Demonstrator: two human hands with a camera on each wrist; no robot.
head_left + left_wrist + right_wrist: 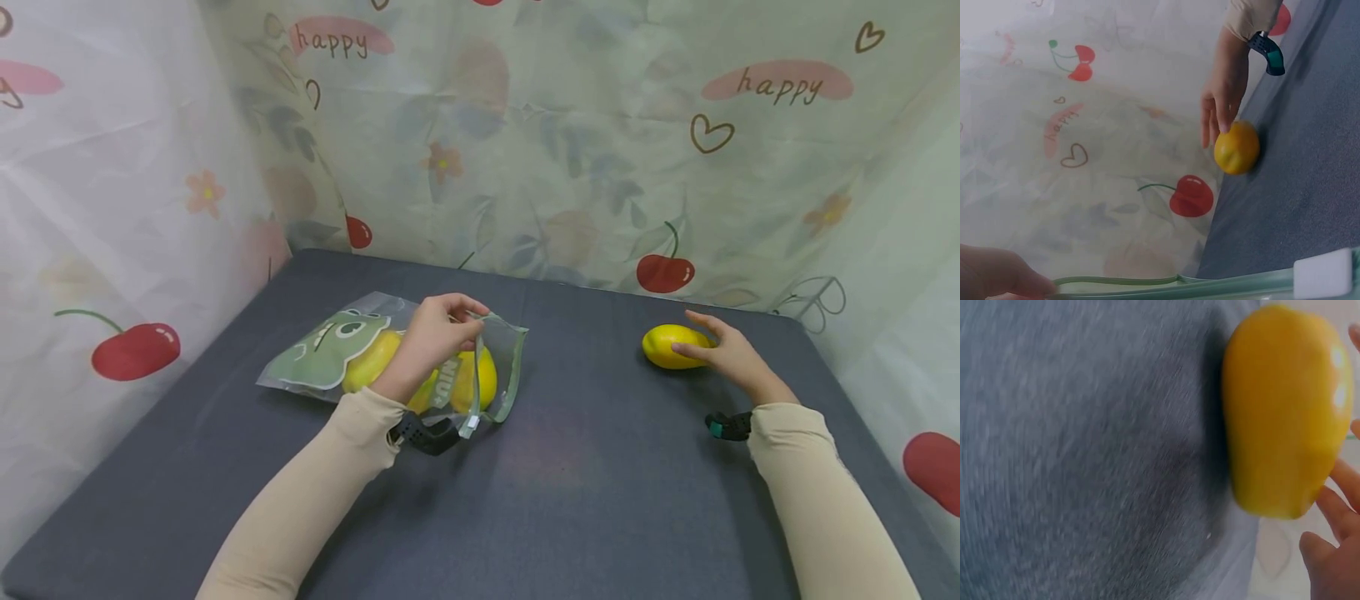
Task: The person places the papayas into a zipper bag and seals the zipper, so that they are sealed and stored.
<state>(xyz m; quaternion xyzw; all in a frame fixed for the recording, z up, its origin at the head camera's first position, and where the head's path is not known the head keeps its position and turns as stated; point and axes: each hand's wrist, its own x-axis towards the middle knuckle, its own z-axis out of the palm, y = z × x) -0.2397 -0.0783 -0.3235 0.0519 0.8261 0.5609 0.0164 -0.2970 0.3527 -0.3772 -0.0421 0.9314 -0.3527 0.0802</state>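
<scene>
A clear zip bag [315,358] with a green cartoon face lies on the left half of the table, several yellow fruits [371,362] showing inside. My left hand [438,333] pinches the upper edge of its mouth, which gapes to the right. The white slider [1322,274] sits at the near end of the green zip strip. On the right, a smooth, oblong yellow fruit [670,346] lies on the table. My right hand [731,354] is beside it, fingers spread; in the right wrist view the thumb [1316,550] stands apart from the fruit's narrower end.
A dark grey cloth covers the table [585,483]. Printed curtains [540,167] hang along its back and both sides, and the fruit on the right lies near the back edge. Each wrist wears a dark camera band [427,435].
</scene>
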